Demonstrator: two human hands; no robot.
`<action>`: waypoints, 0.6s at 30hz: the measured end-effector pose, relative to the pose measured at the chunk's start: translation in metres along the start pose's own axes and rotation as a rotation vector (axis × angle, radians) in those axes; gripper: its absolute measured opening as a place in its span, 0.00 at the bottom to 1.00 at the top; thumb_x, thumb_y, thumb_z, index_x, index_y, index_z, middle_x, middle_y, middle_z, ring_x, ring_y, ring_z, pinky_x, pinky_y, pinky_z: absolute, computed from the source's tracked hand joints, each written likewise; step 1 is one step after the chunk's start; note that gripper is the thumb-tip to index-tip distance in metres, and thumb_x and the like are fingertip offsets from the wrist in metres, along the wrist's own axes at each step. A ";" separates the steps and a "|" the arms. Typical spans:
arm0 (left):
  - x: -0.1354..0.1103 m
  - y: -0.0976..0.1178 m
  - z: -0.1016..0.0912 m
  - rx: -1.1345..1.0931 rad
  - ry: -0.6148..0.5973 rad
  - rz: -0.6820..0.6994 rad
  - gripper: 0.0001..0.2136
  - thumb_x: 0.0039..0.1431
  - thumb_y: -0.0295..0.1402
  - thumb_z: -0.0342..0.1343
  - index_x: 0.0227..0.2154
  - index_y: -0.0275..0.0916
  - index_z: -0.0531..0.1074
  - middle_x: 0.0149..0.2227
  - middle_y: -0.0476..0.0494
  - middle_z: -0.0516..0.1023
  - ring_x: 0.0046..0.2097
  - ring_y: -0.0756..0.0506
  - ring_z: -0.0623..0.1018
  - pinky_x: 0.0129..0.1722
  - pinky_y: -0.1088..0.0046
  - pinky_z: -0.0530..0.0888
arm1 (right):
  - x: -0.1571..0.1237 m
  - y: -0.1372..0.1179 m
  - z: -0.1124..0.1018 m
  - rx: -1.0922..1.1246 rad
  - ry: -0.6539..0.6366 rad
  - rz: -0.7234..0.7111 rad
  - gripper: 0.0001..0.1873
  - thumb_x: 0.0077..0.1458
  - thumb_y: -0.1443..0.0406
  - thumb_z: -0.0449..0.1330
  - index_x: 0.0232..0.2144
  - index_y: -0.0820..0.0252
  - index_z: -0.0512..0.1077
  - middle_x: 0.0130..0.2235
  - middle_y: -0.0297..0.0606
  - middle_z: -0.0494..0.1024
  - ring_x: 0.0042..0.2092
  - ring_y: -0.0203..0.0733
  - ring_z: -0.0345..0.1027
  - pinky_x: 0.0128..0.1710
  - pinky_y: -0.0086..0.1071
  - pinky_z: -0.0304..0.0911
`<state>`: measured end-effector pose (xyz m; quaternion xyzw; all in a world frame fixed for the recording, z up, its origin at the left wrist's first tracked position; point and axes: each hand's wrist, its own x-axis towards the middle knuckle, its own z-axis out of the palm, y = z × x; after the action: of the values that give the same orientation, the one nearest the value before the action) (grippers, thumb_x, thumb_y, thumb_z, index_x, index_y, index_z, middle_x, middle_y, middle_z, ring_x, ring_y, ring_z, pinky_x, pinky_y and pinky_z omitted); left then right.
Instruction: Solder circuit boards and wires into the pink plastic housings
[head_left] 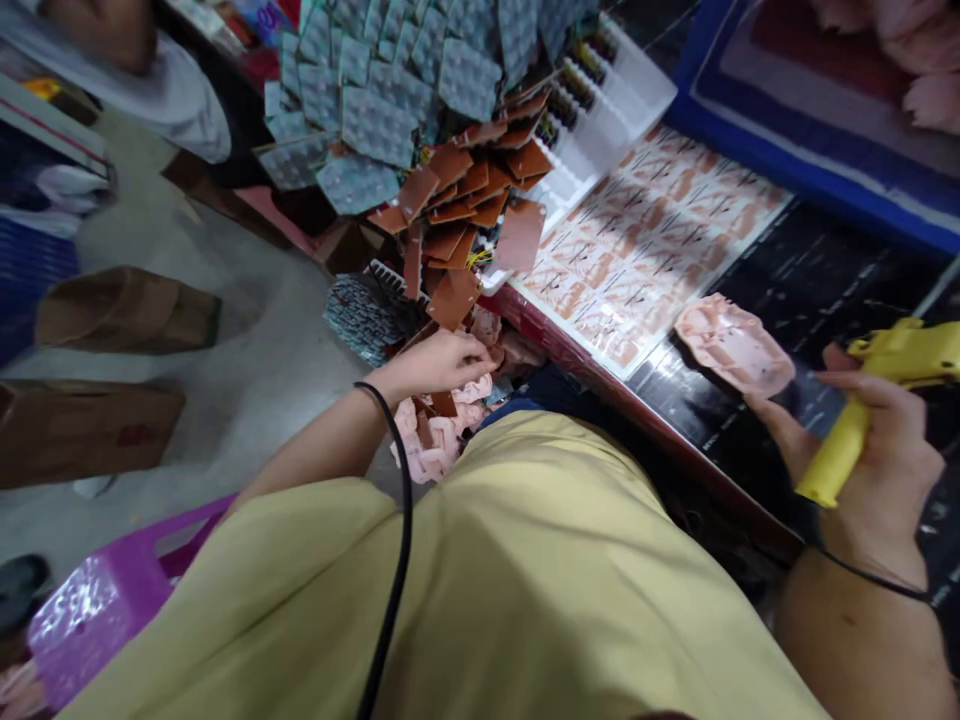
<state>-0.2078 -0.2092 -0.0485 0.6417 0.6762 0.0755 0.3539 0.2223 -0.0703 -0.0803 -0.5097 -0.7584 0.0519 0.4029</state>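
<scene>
My left hand (442, 360) reaches down past the table edge into a heap of pink plastic parts (431, 445). Its fingers are curled together, and what they pinch, if anything, I cannot make out. Over the black table, my right hand (877, 450) is wrapped round the handle of a yellow pistol-shaped tool (840, 450), whose front end runs out of view at the right. Close to that hand's fingertips a pink plastic shell (739, 345) lies with its hollow side up; whether they touch it is unclear.
Brown circuit boards (457, 190) and grey-green panels (375, 120) are piled beside a white foam tray (600, 130). A printed sheet (645, 240) covers part of the table, with a blue bin (810, 150) behind. Cardboard boxes (90, 430) and a purple stool (112, 610) stand left. Another person's arm (112, 35) shows upper left.
</scene>
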 end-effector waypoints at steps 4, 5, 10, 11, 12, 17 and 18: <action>0.020 0.051 -0.010 0.050 0.499 0.232 0.19 0.68 0.47 0.51 0.42 0.41 0.82 0.42 0.37 0.84 0.47 0.37 0.80 0.56 0.58 0.69 | 0.007 0.006 -0.003 -0.042 -0.182 -0.172 0.35 0.52 0.33 0.62 0.52 0.44 0.71 0.55 0.50 0.81 0.52 0.59 0.80 0.46 0.48 0.79; 0.027 0.056 -0.014 0.105 0.580 0.267 0.17 0.67 0.46 0.53 0.45 0.42 0.82 0.47 0.37 0.83 0.53 0.34 0.78 0.64 0.51 0.63 | 0.010 0.007 -0.002 -0.047 -0.216 -0.193 0.35 0.53 0.34 0.62 0.53 0.45 0.71 0.56 0.51 0.80 0.52 0.59 0.80 0.46 0.48 0.79; 0.067 0.055 -0.029 0.289 0.701 0.254 0.20 0.66 0.38 0.56 0.59 0.44 0.73 0.64 0.42 0.74 0.65 0.34 0.68 0.72 0.39 0.40 | 0.023 0.005 0.009 -0.030 -0.319 -0.250 0.32 0.59 0.38 0.60 0.54 0.53 0.70 0.50 0.48 0.82 0.46 0.54 0.81 0.42 0.43 0.78; 0.074 0.053 -0.032 0.320 0.719 0.234 0.19 0.67 0.37 0.54 0.59 0.45 0.73 0.62 0.43 0.76 0.63 0.36 0.70 0.72 0.40 0.42 | 0.024 0.003 0.009 -0.023 -0.318 -0.267 0.30 0.61 0.41 0.60 0.54 0.54 0.70 0.50 0.47 0.82 0.46 0.53 0.81 0.42 0.42 0.78; 0.078 0.051 -0.035 0.355 0.744 0.226 0.17 0.68 0.36 0.53 0.57 0.45 0.74 0.59 0.43 0.79 0.60 0.37 0.72 0.72 0.40 0.45 | 0.025 0.000 0.009 -0.018 -0.310 -0.293 0.28 0.62 0.43 0.61 0.55 0.54 0.70 0.50 0.46 0.83 0.45 0.51 0.81 0.42 0.41 0.78; 0.076 0.046 -0.057 0.438 0.946 0.310 0.14 0.71 0.37 0.50 0.48 0.41 0.80 0.42 0.40 0.85 0.45 0.39 0.80 0.64 0.47 0.62 | 0.014 -0.012 -0.006 -0.022 -0.263 -0.357 0.24 0.64 0.51 0.63 0.57 0.55 0.70 0.48 0.46 0.83 0.42 0.51 0.82 0.38 0.39 0.79; 0.072 0.047 -0.062 0.420 0.997 0.360 0.14 0.72 0.39 0.51 0.48 0.42 0.81 0.41 0.42 0.86 0.43 0.40 0.80 0.61 0.50 0.65 | 0.010 -0.013 -0.009 -0.017 -0.261 -0.350 0.24 0.64 0.51 0.63 0.57 0.55 0.69 0.48 0.47 0.83 0.41 0.51 0.82 0.37 0.39 0.79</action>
<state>-0.1999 -0.1134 -0.0038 0.6901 0.6422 0.2923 -0.1613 0.2173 -0.0720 -0.0621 -0.3626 -0.8814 0.0405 0.2999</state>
